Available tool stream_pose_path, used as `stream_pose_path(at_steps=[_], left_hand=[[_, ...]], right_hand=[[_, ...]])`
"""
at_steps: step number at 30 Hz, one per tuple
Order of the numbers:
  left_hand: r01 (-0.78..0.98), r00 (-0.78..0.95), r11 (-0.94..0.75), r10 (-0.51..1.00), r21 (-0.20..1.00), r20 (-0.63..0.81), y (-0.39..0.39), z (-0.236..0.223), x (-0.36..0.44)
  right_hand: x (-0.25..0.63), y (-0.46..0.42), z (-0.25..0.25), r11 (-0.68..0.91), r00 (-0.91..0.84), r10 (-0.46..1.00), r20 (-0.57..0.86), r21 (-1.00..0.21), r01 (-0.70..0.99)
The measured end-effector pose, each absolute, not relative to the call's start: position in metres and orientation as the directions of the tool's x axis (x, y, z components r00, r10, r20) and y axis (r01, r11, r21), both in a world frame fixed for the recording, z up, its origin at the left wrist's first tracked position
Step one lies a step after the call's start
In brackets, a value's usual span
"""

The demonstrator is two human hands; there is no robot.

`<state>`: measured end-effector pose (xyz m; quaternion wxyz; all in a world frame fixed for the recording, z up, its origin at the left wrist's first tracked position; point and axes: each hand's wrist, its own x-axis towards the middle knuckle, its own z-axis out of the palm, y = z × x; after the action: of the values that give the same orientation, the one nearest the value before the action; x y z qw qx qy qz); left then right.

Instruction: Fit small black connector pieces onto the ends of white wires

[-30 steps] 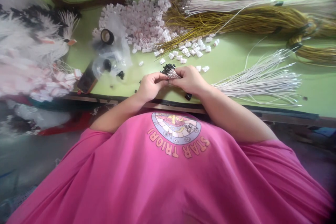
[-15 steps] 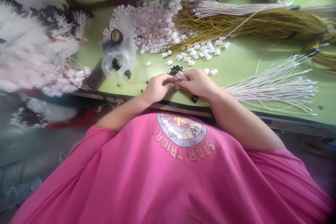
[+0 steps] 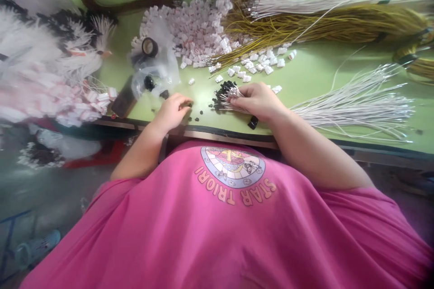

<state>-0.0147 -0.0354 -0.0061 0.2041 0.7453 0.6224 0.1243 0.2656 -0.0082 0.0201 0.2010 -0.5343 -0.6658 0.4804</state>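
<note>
Between the thumb and fingers of my right hand [image 3: 259, 99] is a bundle of white wires [image 3: 233, 95], gripped near its end. Black connectors [image 3: 224, 92] cluster beside the wire ends; whether each one is fitted on a wire is too small to tell. My left hand [image 3: 174, 110] is apart from the bundle, near the table's front edge. Its thumb and forefinger are parted, with a small black piece [image 3: 190, 105] at their tips. Several more black bits [image 3: 201, 112] lie just right of it. The wires' long loose tails [image 3: 359, 108] spread right across the green table.
White connectors [image 3: 196, 31] are heaped behind my hands, some scattered forward. Yellow wires [image 3: 339, 27] lie at the back right. A clear bag [image 3: 166, 54], a tape roll [image 3: 149, 47] and a dark box [image 3: 124, 99] stand left. White harnesses [image 3: 50, 67] pile at far left.
My left hand has let go of the wire bundle and moved left to the small black bits. My right hand keeps the bundle, and its black ends now show more fully.
</note>
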Motion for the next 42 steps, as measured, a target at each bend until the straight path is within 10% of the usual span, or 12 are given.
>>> stream_pose_path(at_steps=[7, 15, 42], left_hand=[[0.87, 0.198, -0.133, 0.976, 0.476, -0.091, -0.035, 0.002, 0.0], [0.287, 0.353, 0.078, 0.918, 0.955, -0.181, -0.042, 0.012, 0.055], [0.063, 0.171, 0.207, 0.962, 0.976, -0.215, -0.037, -0.016, 0.082]], right_hand=[[0.26, -0.008, 0.019, -0.02, -0.307, 0.924, -0.228, -0.83, 0.558], [0.257, -0.009, 0.014, 0.025, -0.32, 0.931, -0.176, -0.843, 0.537], [0.259, -0.01, 0.018, -0.061, -0.364, 0.902, -0.231, -0.904, 0.424]])
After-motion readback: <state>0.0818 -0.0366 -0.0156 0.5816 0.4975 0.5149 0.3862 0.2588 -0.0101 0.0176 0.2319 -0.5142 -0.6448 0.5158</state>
